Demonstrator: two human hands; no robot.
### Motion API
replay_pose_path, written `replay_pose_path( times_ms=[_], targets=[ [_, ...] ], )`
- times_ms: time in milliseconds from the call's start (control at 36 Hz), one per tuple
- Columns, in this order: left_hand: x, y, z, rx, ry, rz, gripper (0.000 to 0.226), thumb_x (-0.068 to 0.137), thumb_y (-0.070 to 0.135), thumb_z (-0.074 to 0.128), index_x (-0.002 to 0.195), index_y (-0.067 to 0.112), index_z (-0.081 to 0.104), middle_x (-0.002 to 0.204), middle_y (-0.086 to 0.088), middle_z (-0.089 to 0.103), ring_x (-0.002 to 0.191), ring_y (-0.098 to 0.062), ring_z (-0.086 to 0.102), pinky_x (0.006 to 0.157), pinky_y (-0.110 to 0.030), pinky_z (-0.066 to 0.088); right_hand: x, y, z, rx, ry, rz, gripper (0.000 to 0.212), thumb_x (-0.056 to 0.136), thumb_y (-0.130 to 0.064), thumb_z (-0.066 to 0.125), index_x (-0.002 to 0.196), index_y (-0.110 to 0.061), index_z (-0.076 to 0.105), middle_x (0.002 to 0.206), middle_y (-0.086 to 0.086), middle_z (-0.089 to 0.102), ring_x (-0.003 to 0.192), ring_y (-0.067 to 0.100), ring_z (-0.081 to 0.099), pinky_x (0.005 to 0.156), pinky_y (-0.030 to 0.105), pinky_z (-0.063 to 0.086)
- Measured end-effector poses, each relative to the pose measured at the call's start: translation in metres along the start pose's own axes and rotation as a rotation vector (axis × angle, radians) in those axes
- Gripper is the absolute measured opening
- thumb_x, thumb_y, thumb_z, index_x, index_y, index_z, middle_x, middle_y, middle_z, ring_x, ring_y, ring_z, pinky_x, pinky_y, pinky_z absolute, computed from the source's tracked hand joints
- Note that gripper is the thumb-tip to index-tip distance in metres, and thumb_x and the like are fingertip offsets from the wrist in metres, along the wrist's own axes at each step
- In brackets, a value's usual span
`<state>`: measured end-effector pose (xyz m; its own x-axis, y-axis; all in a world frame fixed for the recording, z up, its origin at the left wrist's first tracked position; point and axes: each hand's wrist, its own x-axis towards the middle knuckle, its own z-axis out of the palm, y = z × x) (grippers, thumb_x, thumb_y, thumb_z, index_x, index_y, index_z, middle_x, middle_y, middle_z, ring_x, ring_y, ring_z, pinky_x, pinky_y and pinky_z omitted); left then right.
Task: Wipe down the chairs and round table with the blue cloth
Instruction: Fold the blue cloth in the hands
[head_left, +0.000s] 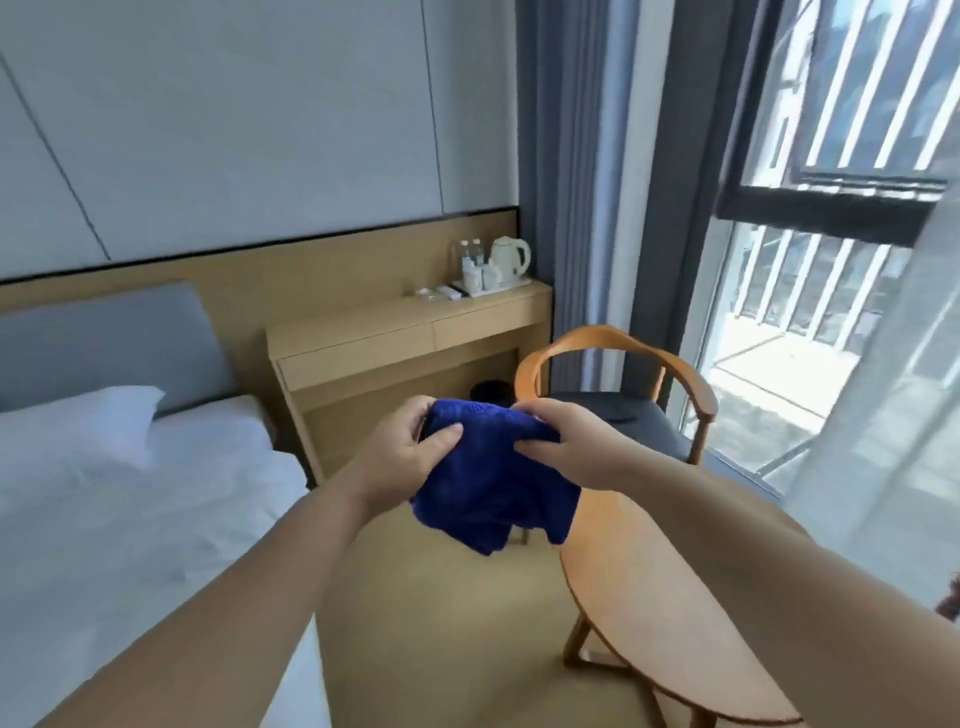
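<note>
Holding: my left hand (410, 449) and right hand (553, 441) both pinch the dark blue terry cloth (491, 488) by its top edge.
Cloth: bunched, mid-air, in front of the curved-back wooden chair (618, 348), beside the round wooden table (654, 618); seemingly touching neither.
Risk: wiping with it bunched, I'd likely miss patches; dangling corners could snag the chair arm.

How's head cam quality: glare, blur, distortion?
Head view: daylight glare blows out the window; wide-angle lens bows wall seams and stretches both forearms; slight overall softness, kettle lacks detail; blue cloth between the left hand and right hand is evenly lit.
</note>
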<state>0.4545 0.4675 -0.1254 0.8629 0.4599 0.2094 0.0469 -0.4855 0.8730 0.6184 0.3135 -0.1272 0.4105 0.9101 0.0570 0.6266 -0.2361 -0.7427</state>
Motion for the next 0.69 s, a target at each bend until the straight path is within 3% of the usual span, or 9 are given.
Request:
replay_pose_path(
  times_ms=[111,222,278,361,417,472,556,695],
  targets=[
    [0.009,-0.028,-0.032,-0.002,0.171,-0.077,0.012,0.093,0.033,0.054,0.102,0.025,0.053,0.099,0.005,0.063,0.092,-0.01,0.061,0.077,-0.027,0.05,0.06,-0.016,0.035,-0.078,0.057,-0.051,0.038,0.094,-0.025,0.058,0.131,-0.03,0.051,0.121,-0.008,0.057,0.109,0.01,0.056,0.092,0.034,0.051],
    [0.028,-0.06,-0.056,0.067,0.329,-0.156,0.019,0.092,0.037,0.054,0.1,0.02,0.052,0.096,0.003,0.06,0.086,-0.007,0.058,0.07,-0.021,0.043,0.11,-0.032,0.073,-0.061,0.141,-0.166,0.036,0.086,-0.033,0.069,0.119,-0.029,0.054,0.108,-0.01,0.052,0.09,0.004,0.054,0.075,0.019,0.047],
    [0.044,-0.077,-0.068,0.114,0.364,-0.204,0.022,0.092,0.039,0.054,0.098,0.019,0.052,0.095,0.002,0.06,0.085,-0.008,0.059,0.07,-0.022,0.044,0.139,-0.032,0.087,0.018,0.038,-0.178,0.035,0.082,-0.038,0.071,0.113,-0.028,0.057,0.104,-0.013,0.057,0.091,0.003,0.056,0.078,0.024,0.051],
    [0.072,-0.101,-0.085,0.165,0.391,-0.285,0.027,0.092,0.046,0.05,0.097,0.02,0.051,0.092,0.003,0.06,0.081,-0.009,0.058,0.068,-0.024,0.043,0.184,-0.022,0.099,0.161,-0.195,-0.168,0.056,0.074,-0.048,0.073,0.124,-0.027,0.057,0.112,-0.015,0.062,0.104,0.001,0.058,0.091,0.032,0.054],
    [0.094,-0.114,-0.094,0.124,0.377,-0.323,0.032,0.093,0.049,0.044,0.097,0.018,0.051,0.088,0.003,0.059,0.077,-0.011,0.056,0.067,-0.024,0.041,0.216,-0.014,0.104,0.258,-0.256,-0.173,0.065,0.068,-0.052,0.076,0.125,-0.029,0.056,0.116,-0.016,0.062,0.108,0.001,0.058,0.091,0.035,0.055],
    [0.121,-0.125,-0.102,0.077,0.361,-0.355,0.035,0.095,0.049,0.039,0.1,0.017,0.051,0.087,0.003,0.058,0.077,-0.01,0.055,0.068,-0.025,0.041,0.249,-0.005,0.105,0.318,-0.266,-0.186,0.058,0.068,-0.046,0.079,0.119,-0.03,0.058,0.109,-0.012,0.066,0.103,0.005,0.063,0.086,0.038,0.057],
    [0.165,-0.139,-0.111,0.078,0.312,-0.353,0.021,0.093,0.037,0.052,0.109,0.023,0.05,0.099,0.003,0.061,0.087,-0.007,0.061,0.071,-0.023,0.048,0.301,0.007,0.097,0.355,-0.259,-0.21,0.037,0.079,-0.024,0.075,0.112,-0.026,0.059,0.098,-0.005,0.07,0.089,0.01,0.068,0.081,0.04,0.058],
    [0.225,-0.161,-0.137,0.124,0.409,-0.372,0.025,0.088,0.011,0.054,0.107,0.027,0.05,0.102,0.006,0.061,0.093,-0.01,0.061,0.072,-0.023,0.051,0.384,0.017,0.066,0.378,-0.373,-0.236,0.033,0.086,-0.012,0.067,0.112,-0.032,0.061,0.1,-0.004,0.071,0.091,0.01,0.067,0.082,0.031,0.058]
  ],
)
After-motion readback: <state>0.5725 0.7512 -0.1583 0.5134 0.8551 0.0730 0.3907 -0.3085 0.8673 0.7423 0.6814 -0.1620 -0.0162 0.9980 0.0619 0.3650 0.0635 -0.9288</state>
